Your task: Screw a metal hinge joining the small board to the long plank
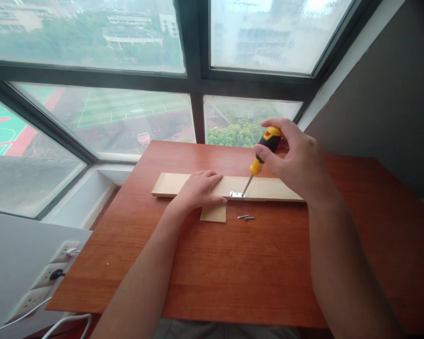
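A pale wooden board (268,188) lies across a reddish wooden table (233,263). A smaller wood piece (214,213) sticks out from under its near edge. My left hand (198,190) lies flat on the board with fingers stretched out, pressing it down. My right hand (297,160) is closed round a yellow and black screwdriver (265,150). The screwdriver's tip rests on a small metal bracket (237,194) at the board's near edge. Two loose screws (246,217) lie on the table just in front of the bracket.
The table stands against a large window (134,117) with dark frames. A grey wall (392,103) is at the right. At the lower left a white power strip (45,278) holds plugs, and white cables (67,322) trail below it.
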Demonstrator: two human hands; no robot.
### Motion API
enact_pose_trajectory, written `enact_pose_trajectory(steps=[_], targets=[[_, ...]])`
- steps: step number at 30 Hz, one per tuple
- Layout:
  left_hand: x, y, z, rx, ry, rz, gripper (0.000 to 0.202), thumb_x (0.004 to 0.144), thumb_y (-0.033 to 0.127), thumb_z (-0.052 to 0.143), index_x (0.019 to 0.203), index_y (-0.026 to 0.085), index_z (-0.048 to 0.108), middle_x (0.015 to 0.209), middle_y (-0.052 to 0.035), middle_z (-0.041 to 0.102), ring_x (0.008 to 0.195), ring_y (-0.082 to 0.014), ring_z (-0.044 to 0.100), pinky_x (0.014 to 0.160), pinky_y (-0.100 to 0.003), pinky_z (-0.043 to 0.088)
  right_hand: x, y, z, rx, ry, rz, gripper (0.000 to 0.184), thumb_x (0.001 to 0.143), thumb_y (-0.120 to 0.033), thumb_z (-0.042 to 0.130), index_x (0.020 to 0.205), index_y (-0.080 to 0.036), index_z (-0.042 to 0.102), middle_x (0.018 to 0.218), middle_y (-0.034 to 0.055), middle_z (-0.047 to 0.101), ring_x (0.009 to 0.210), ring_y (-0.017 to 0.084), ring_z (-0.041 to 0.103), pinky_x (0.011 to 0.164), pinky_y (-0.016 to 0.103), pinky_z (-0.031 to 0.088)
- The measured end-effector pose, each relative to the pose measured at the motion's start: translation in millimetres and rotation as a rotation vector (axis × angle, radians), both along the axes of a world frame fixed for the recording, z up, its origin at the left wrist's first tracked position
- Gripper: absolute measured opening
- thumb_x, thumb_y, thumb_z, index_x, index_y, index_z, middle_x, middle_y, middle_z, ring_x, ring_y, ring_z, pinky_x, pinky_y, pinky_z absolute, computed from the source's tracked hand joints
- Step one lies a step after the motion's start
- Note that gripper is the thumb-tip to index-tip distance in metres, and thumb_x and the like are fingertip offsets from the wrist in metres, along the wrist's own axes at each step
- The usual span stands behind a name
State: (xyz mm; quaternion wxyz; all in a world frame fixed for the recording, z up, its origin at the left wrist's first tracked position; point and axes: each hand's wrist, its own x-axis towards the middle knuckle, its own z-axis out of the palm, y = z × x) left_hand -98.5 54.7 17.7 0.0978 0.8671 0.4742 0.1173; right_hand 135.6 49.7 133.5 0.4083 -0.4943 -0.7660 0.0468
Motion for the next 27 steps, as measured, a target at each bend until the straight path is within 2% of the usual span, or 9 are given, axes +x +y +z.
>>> enact_pose_trajectory(steps=[5, 10, 12, 15, 17, 19, 20, 23, 27], targets=[[0, 0, 0.4, 0.002, -0.004, -0.006, 0.067, 0.076, 0.063, 0.064, 0.129, 0.023, 0.055, 0.126, -0.0090, 0.059, 0.112, -0.0285, 0.055, 0.095, -0.039, 0.041, 0, 1, -0.6, 0.011, -0.019, -0.004, 0.036, 0.080, -0.037, 0.068, 0.113, -0.026, 0.060, 0.092, 0.0012, 0.066, 0.074, 0.018, 0.062, 0.068, 0.034, 0.052], [1, 0, 1.0, -0.015, 0.003, 0.007, 0.068, 0.074, 0.062, 0.065, 0.130, 0.025, 0.055, 0.126, -0.0092, 0.059, 0.112, -0.0293, 0.055, 0.095, -0.039, 0.041, -2, 2, -2.8, 0.104, -0.090, -0.151, 0.035, 0.075, -0.052, 0.070, 0.094, -0.024, 0.060, 0.079, 0.0014, 0.061, 0.065, 0.018, 0.055, 0.062, 0.034, 0.047], [1, 0, 0.9, -0.013, 0.003, 0.007, 0.068, 0.075, 0.063, 0.065, 0.130, 0.025, 0.054, 0.127, -0.0091, 0.059, 0.112, -0.0292, 0.055, 0.095, -0.039, 0.041, -2, 2, -2.3, 0.101, -0.093, -0.161, 0.034, 0.077, -0.053, 0.067, 0.093, -0.024, 0.059, 0.078, 0.0019, 0.061, 0.066, 0.019, 0.055, 0.064, 0.036, 0.048], [1, 0, 0.3, -0.004, -0.001, 0.003, 0.068, 0.075, 0.063, 0.065, 0.129, 0.024, 0.054, 0.126, -0.0089, 0.059, 0.111, -0.0288, 0.056, 0.094, -0.039, 0.041, 1, -1, 0.5, -0.075, 0.018, 0.030, 0.030, 0.081, -0.039, 0.065, 0.106, -0.026, 0.056, 0.092, 0.0028, 0.064, 0.077, 0.020, 0.062, 0.070, 0.037, 0.054], [1, 0, 0.1, -0.001, -0.002, 0.002, 0.068, 0.074, 0.064, 0.065, 0.129, 0.024, 0.055, 0.125, -0.0089, 0.059, 0.111, -0.0287, 0.056, 0.093, -0.038, 0.042, 5, -2, 2.3, -0.256, 0.139, 0.234, 0.037, 0.083, -0.030, 0.062, 0.118, -0.027, 0.052, 0.106, 0.0031, 0.065, 0.088, 0.020, 0.065, 0.078, 0.037, 0.057], [0, 0, 0.5, 0.000, 0.000, 0.002, 0.069, 0.074, 0.064, 0.065, 0.129, 0.024, 0.055, 0.125, -0.0089, 0.060, 0.110, -0.0287, 0.057, 0.092, -0.038, 0.042, 9, -2, 2.8, -0.338, 0.211, 0.338, 0.043, 0.083, -0.026, 0.061, 0.124, -0.028, 0.049, 0.114, 0.0032, 0.064, 0.097, 0.020, 0.066, 0.085, 0.038, 0.057], [0, 0, 0.8, 0.000, 0.002, 0.000, 0.068, 0.075, 0.065, 0.064, 0.128, 0.023, 0.055, 0.124, -0.0090, 0.060, 0.110, -0.0288, 0.057, 0.092, -0.038, 0.043, 10, -2, 2.6, -0.324, 0.214, 0.327, 0.044, 0.083, -0.025, 0.061, 0.125, -0.028, 0.050, 0.114, 0.0032, 0.065, 0.098, 0.021, 0.066, 0.087, 0.040, 0.057], [0, 0, 2.1, 0.007, 0.010, -0.006, 0.068, 0.075, 0.065, 0.063, 0.127, 0.022, 0.056, 0.124, -0.0094, 0.060, 0.109, -0.0289, 0.057, 0.091, -0.038, 0.043, 8, 0, 1.5, -0.184, 0.127, 0.155, 0.044, 0.080, -0.026, 0.066, 0.122, -0.030, 0.054, 0.107, 0.0027, 0.066, 0.090, 0.023, 0.067, 0.082, 0.043, 0.058], [1, -2, 3.8, 0.025, 0.006, -0.015, 0.067, 0.078, 0.065, 0.061, 0.128, 0.020, 0.056, 0.124, -0.0093, 0.060, 0.109, -0.0281, 0.057, 0.092, -0.037, 0.044, 0, -2, 2.7, -0.077, 0.031, 0.006, 0.042, 0.076, -0.031, 0.071, 0.117, -0.029, 0.059, 0.101, 0.0027, 0.067, 0.081, 0.023, 0.068, 0.079, 0.043, 0.058]])
